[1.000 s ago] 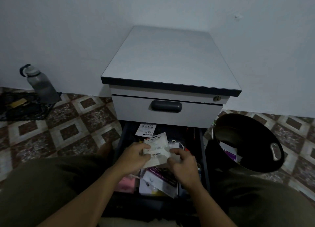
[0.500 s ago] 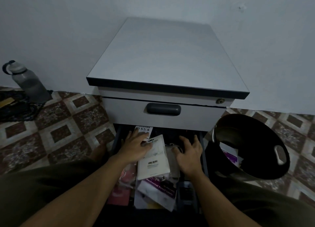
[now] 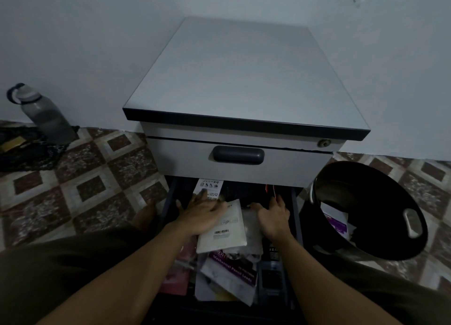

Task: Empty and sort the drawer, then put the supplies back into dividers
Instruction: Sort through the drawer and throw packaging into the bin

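The lower drawer [image 3: 170,198] of a grey cabinet [image 3: 239,81] is pulled out between my knees and is full of loose supplies. My left hand [image 3: 200,215] lies flat, fingers spread, on a white barcoded packet [image 3: 224,229] and reaches toward a battery card [image 3: 208,185] at the back. My right hand [image 3: 273,215] is spread open over dark items at the drawer's right side. Below lie a purple mechanical pencil lead pack [image 3: 234,266], a pink packet [image 3: 178,271] and a dark box [image 3: 271,273].
A black bin [image 3: 380,210] with papers inside leans right of the drawer. The closed upper drawer with its dark handle [image 3: 238,155] overhangs the open one. A grey water bottle [image 3: 41,112] and dark bag [image 3: 22,151] sit left on the tiled floor.
Both hands let go of the white packet they held up, laid it in the drawer and moved deeper toward the back. The view has come closer to the cabinet.
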A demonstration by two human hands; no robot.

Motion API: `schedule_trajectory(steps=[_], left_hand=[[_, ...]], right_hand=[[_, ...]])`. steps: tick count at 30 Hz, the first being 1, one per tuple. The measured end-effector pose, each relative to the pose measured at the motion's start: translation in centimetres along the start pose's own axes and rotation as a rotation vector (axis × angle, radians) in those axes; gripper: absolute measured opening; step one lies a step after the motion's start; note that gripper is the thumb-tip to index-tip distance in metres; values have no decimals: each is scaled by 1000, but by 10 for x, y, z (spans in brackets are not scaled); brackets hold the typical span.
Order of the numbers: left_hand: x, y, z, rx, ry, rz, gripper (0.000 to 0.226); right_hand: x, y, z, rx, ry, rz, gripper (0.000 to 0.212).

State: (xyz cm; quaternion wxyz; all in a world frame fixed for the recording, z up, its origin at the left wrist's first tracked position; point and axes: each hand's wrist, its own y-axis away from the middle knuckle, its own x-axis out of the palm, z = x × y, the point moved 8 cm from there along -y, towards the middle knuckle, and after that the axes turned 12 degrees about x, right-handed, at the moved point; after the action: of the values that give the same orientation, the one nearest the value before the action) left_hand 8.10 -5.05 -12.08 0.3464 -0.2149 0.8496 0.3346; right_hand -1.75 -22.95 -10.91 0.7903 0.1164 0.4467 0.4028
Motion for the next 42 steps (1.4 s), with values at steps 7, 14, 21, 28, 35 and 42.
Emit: schedule_trajectory(steps=[7, 14, 21, 28, 35, 42], left_hand=[[1, 10, -7, 50, -92, -19, 69], [5, 60, -33, 153, -142, -18, 73], [10, 99, -49, 270, -55, -122, 33], [-6, 82, -11, 157, 351, -368, 25], [3, 77, -1, 95, 95, -306, 33], [6, 77, 1, 76, 309, -359, 14]], right_hand=[[-5, 19, -2, -85, -49, -15, 72], [-7, 67, -1, -300, 69, -48, 65], [-8, 117, -4, -458, 61, -18, 12], [-10, 95, -29, -202, -484, 59, 13], [2, 80, -27, -163, -330, 86, 33], [15, 68, -28, -187, -21, -14, 30]])
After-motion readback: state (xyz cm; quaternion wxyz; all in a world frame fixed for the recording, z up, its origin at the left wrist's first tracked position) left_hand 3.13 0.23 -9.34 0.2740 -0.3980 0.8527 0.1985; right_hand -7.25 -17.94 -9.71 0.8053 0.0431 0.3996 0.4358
